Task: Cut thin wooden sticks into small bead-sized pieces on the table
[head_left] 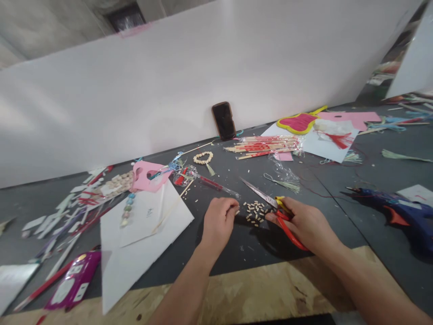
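My right hand (304, 223) grips red-and-yellow-handled scissors (270, 201), blades pointing up-left over the dark table (355, 180). My left hand (219, 221) is closed in a pinch, its fingertips at the left edge of a small pile of short cut wooden pieces (256, 212); what it pinches is too small to make out. The pile lies between the two hands, just under the scissor blades.
A bundle of wooden sticks in clear wrap (265, 145) lies behind the pile, with a beaded bracelet (203, 157) and a phone (223, 120) leaning on the white wall. White paper sheets (142, 239) sit left, a blue glue gun (395, 212) right, a plywood board (270, 289) near me.
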Demonstrator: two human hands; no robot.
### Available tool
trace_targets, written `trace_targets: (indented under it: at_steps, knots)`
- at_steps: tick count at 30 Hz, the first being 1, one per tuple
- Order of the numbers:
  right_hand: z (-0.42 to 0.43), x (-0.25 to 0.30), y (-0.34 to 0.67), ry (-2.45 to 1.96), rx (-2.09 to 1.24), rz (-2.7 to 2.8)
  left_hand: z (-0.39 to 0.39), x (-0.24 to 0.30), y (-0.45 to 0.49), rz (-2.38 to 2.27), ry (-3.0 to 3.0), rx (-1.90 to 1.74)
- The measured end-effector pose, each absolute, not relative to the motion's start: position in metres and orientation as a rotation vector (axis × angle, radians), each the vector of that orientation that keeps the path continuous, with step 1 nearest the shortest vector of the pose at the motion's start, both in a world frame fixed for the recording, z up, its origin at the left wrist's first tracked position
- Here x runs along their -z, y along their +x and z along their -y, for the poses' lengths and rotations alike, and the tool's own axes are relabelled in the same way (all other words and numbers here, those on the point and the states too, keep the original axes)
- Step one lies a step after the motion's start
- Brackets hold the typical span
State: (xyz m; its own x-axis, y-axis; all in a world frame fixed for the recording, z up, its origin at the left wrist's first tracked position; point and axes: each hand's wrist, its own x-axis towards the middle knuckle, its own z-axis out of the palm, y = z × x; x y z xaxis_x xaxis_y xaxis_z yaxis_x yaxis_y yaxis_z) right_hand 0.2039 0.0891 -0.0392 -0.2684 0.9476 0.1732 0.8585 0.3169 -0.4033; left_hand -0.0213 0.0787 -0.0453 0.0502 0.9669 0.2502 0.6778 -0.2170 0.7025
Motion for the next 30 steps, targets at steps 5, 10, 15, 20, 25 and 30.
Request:
trace_targets:
  at_steps: [5, 10, 15, 20, 25, 30]
  knots:
    - [-0.084, 0.035, 0.201, -1.501, -0.274, 2.289, -0.077, 0.037, -0.017, -1.279, 1.009, -1.312]
    - [-0.079, 0.033, 0.193, -1.344, -0.174, 2.378, -0.075, 0.030, -0.011, -0.872, 0.630, -1.376]
    - [-0.080, 0.037, 0.192, -1.358, -0.085, 2.392, -0.074, 0.031, -0.008, -0.819, 0.624, -1.391]
    - [-0.081, 0.041, 0.193, -1.350, -0.064, 2.388, -0.075, 0.035, -0.008, -0.797, 0.619, -1.390]
    - [-0.082, 0.042, 0.192, -1.318, -0.046, 2.393, -0.074, 0.037, -0.009, -0.800, 0.614, -1.363]
    - [-0.082, 0.042, 0.193, -1.275, 0.023, 2.392, -0.075, 0.037, -0.009, -0.828, 0.629, -1.344]
